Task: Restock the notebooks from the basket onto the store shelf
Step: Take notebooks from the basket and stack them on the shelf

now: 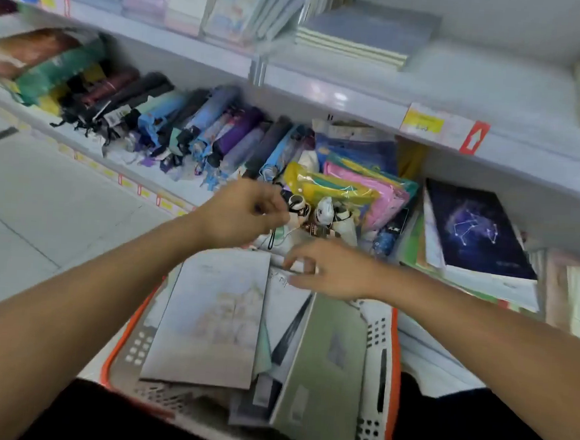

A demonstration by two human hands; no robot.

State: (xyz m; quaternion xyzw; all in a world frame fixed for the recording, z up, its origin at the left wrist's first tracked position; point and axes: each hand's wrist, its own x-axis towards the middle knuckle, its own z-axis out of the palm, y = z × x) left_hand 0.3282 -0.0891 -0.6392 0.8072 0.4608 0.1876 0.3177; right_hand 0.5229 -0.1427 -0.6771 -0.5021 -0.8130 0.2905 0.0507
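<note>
A white basket with an orange rim (380, 363) sits low in front of me and holds several notebooks. A pale blue-grey notebook (209, 317) leans on its left side, a grey-green one (326, 366) on its right, and a white notebook (284, 305) stands between them. My right hand (333, 272) is at the basket's far end, thumb and fingers pinching the white notebook's top edge. My left hand (241, 213) hovers above and to the left, fingers curled. Motion blur hides whether it holds anything. A dark constellation notebook (470, 225) tops a stack on the lower shelf.
The lower shelf holds folded umbrellas (185, 123), coloured plastic pouches (352, 186) and small figurines (320, 211) just beyond my hands. On the upper shelf (325, 91) lie stacked notebooks (359, 39) and a yellow price tag (422, 121). Tiled floor lies to the left.
</note>
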